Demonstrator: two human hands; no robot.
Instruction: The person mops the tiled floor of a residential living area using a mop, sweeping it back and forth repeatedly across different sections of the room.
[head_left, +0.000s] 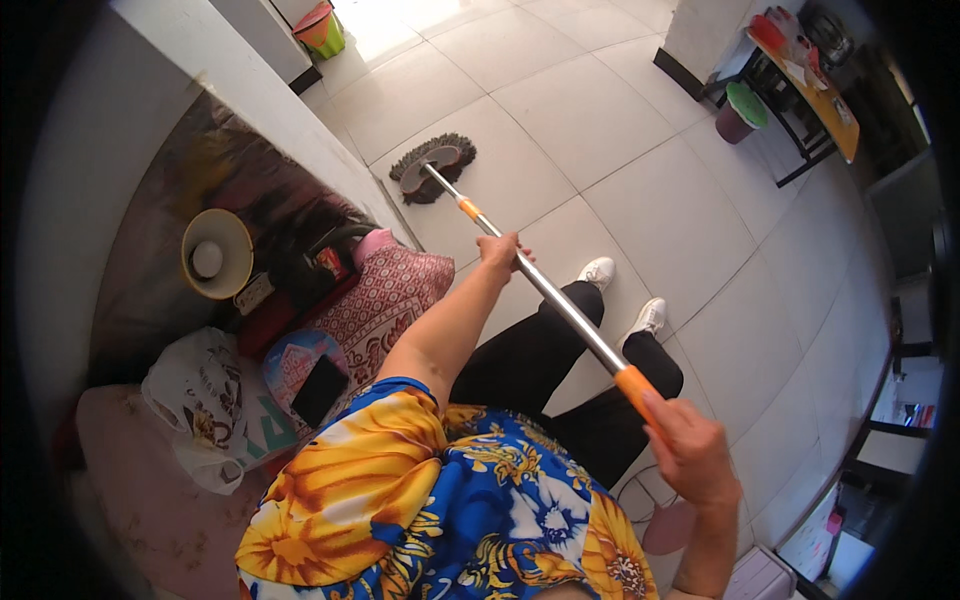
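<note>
A mop with a steel telescopic handle (562, 301) runs diagonally across the view. Its grey fringed oval head (433, 168) lies on the tiled floor at the upper left, close to the foot of the wall. My left hand (502, 253) grips the steel shaft just below the small orange collar. Around the orange grip at the handle's near end, my right hand (691, 450) is closed, with the thumb lying along it. Both of my white shoes (646, 321) stand on the tiles to the right of the shaft.
At left, a covered seat holds a patterned cloth (390, 289), a plastic bag (199, 390), a hand fan (289, 360) and a dark phone (320, 390). A green-and-orange bin (322, 31) stands at the top. At upper right are a lidded bin (739, 116) and a wooden table (840, 124).
</note>
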